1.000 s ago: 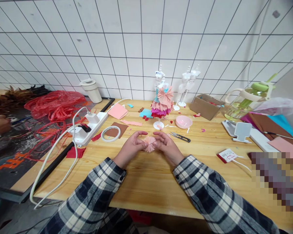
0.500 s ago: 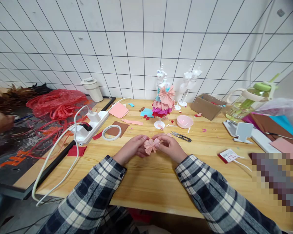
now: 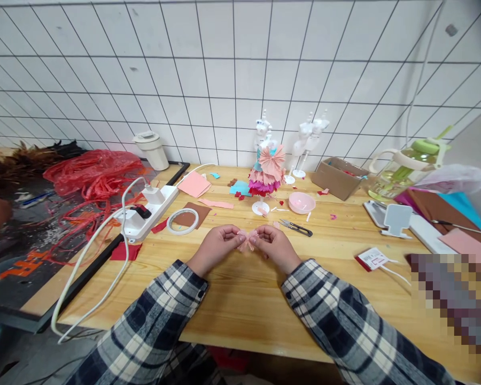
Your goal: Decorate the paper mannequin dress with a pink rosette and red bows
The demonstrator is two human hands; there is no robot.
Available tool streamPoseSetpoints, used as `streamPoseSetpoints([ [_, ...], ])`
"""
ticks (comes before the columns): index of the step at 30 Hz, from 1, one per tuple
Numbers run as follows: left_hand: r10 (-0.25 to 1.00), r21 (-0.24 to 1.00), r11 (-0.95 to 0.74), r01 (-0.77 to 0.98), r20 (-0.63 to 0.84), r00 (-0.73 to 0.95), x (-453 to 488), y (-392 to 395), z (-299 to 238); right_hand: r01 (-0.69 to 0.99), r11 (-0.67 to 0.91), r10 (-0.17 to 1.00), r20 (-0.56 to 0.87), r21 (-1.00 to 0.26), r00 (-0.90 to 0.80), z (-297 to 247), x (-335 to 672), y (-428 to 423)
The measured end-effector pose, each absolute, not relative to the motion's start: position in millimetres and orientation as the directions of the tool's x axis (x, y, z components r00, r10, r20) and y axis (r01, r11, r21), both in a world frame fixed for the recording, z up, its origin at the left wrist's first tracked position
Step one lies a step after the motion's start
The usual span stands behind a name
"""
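From where I stand, the small pale-pink pleated paper rosette (image 3: 247,240), fanned more openly half a second ago, is now partly covered above the yellowish wooden tabletop (image 3: 236,313), left hand (image 3: 217,247) and right hand (image 3: 275,246) fingertips pinching opposite sides, seemingly controlling its folds.

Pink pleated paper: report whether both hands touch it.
Touching. The head view shows the left hand and the right hand pinching opposite sides of the pink pleated paper.
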State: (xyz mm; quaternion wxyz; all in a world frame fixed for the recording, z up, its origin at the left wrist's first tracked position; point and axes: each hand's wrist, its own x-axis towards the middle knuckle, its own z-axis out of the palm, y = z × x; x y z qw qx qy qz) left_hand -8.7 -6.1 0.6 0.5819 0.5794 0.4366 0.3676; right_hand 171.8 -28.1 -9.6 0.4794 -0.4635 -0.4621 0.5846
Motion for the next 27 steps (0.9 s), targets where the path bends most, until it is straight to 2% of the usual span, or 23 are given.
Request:
streamPoseSetpoints([
  [3,0.942,0.996,0.037,0.085,-0.063,0.331,-7,-8,1,-0.138,-0.104,0.994,-0.097,-0.985,-0.058,-11,169,-28],
  [10,0.962,0.995,-0.008,0.102,-0.02,0.272,-1,-19,-3,-0.084,-0.027,0.997,-0.02,-0.996,-0.075,-13,169,-26],
  [13,0.994,0.991,-0.029,0.129,0.015,0.104,-4,-13,-7,-0.097,-0.008,1.0,-0.007,-0.995,-0.019,-18,173,-24],
  [15,0.999,0.976,-0.053,0.212,0.052,0.013,-5,-1,-9,-0.157,-0.009,1.0,-0.01,-0.988,0.006,-18,178,-21],
  [20,0.977,0.83,-0.209,0.517,0.197,0.08,11,45,-12,-0.399,0.0,0.994,-0.045,-0.917,0.103,13,192,-2],
  [23,0.969,0.776,-0.247,0.58,0.213,0.127,33,66,-14,-0.497,0.058,0.986,-0.027,-0.866,0.162,41,193,14],
  [27,0.957,0.686,-0.289,0.668,0.217,0.192,54,72,-16,-0.586,0.01,0.983,-0.099,-0.81,0.152,62,185,28],
])
